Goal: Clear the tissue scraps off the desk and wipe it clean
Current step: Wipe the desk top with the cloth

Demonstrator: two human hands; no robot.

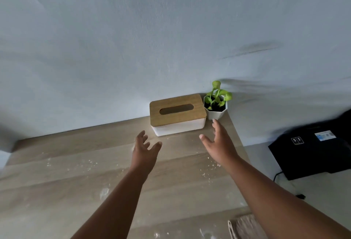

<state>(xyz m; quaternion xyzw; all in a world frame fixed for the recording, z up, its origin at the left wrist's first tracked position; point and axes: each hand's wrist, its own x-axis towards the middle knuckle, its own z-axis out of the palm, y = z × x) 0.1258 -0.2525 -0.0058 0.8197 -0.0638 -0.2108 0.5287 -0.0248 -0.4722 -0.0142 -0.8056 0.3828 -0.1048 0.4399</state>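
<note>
Pale blue wall (133, 39) backs a wood-grain desk (57, 172), and scattered over that desk lie the tissue scraps (210, 170): fine white flecks to the left and right of the arms, a smudgier patch (104, 193) nearer the front edge, and more specks along the bottom of the view. Both hands reach over them toward the back corner. The left hand (145, 148) has its fingers spread and loosely bent, holding nothing; the right hand (218, 141) is likewise splayed and empty, its fingertips near the white plant pot (216, 110). Between and beyond them sits the tissue box (177, 115) with its wooden lid, just beside the pot.

The step looks like taking hold of the box, probably to draw a tissue or lift it aside (the slot appears dark, with no sheet poking up). It would go best with a hand on each short end, lifted straight up so the pot is not nudged and the flecks are not swept about. A woven item (245, 227) lies at the near edge, and a black device (311, 153) sits off the desk to the right.
</note>
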